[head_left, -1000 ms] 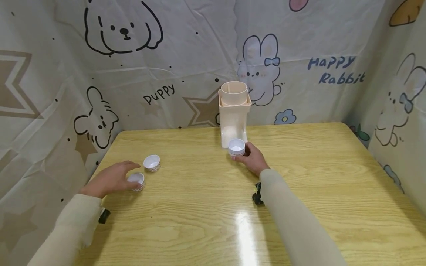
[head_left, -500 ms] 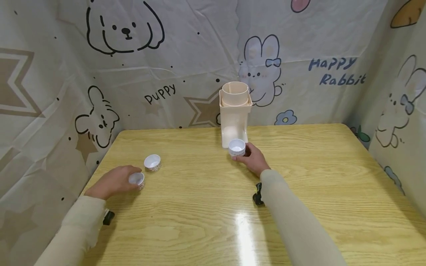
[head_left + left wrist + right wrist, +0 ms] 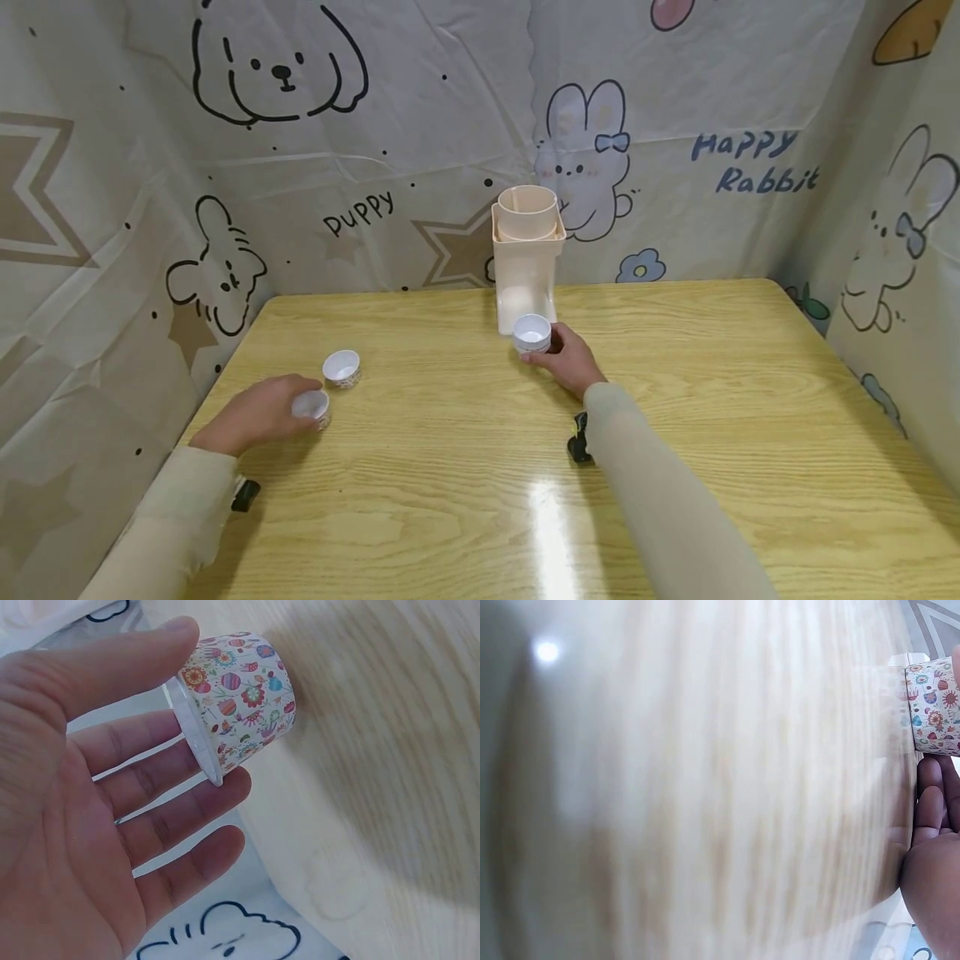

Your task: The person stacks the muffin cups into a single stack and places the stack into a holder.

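Observation:
At the table's left side my left hand (image 3: pixel 258 408) pinches a small white paper cup (image 3: pixel 311 406) between thumb and fingers at its rim. The left wrist view shows this paper cup's colourful floral print (image 3: pixel 251 697) and the thumb pressed to its side. Just behind it stands a second paper cup (image 3: pixel 342 368), upright and untouched. My right hand (image 3: pixel 572 362) grips a third paper cup (image 3: pixel 532 335) by its right side, right in front of the beige dispenser (image 3: pixel 525 267). In the right wrist view that cup (image 3: pixel 934 705) and the fingers show only at the right edge.
A wood-grain table (image 3: pixel 420 483) stretches under both hands. The dispenser is a tall beige stand with a round tube on top, near the back edge. Cartoon-printed cloth (image 3: pixel 450 100) hangs behind the table and on both sides.
My left thumb and fingers have closed from a spread pose onto the front left cup, which has shifted very slightly right. The right hand and its cup have stayed put.

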{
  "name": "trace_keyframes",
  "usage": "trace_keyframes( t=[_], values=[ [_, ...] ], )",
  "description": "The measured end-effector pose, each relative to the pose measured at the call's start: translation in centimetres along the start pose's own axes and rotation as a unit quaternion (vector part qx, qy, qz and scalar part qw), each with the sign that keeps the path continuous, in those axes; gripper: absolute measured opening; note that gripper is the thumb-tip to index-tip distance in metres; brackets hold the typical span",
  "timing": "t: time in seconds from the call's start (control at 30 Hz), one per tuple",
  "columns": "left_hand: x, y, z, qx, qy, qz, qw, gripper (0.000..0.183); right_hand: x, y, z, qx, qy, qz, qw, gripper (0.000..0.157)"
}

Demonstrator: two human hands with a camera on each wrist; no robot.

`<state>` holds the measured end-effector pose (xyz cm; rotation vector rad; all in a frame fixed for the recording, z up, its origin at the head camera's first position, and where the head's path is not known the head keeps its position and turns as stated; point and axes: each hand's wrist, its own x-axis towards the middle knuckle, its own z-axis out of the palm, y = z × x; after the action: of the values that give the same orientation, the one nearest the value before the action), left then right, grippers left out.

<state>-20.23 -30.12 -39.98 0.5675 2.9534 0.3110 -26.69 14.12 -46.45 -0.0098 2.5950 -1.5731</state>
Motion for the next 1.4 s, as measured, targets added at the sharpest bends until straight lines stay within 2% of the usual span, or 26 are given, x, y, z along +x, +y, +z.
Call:
trace_keyframes(
  t=[0.27,0.6,0.77,0.9,1.0,1.13,1.23,1.4],
  values=[
    [1.4,2.3,-0.8,-0.009,0.005,0.019,0.9998,0.049,0.2,-0.3,-0.1,0.0,0.002,-0.004,1.0,0.064],
    [4.5,5.0,-1.3,0.008,0.0,0.057,0.9984,0.052,0.4,-0.6,0.2,0.005,0.001,-0.001,1.0,0.063],
    [5.9,6.1,-1.2,0.008,0.0,0.069,0.9976,0.054,0.3,-0.6,0.3,0.007,0.003,0.001,1.0,0.063],
    [6.9,6.7,-0.8,-0.018,-0.002,0.08,0.9966,0.055,0.3,-0.4,0.5,0.009,0.004,0.004,1.0,0.063],
    [7.4,7.1,-0.5,-0.039,-0.005,0.08,0.996,0.056,0.3,-0.3,0.7,0.012,0.002,0.003,1.0,0.063],
    [7.7,7.9,-0.3,-0.044,-0.008,0.079,0.9959,0.056,0.3,-0.1,1.1,0.012,0.0,0.002,1.0,0.063],
    [8.2,8.8,-0.2,-0.047,-0.007,0.084,0.9953,0.056,0.2,0.1,0.9,0.006,0.003,0.002,1.0,0.063],
    [10.0,10.7,-0.3,-0.047,-0.002,0.106,0.9933,0.058,0.3,0.6,0.3,0.002,0.011,-0.003,1.0,0.063]
  ],
)
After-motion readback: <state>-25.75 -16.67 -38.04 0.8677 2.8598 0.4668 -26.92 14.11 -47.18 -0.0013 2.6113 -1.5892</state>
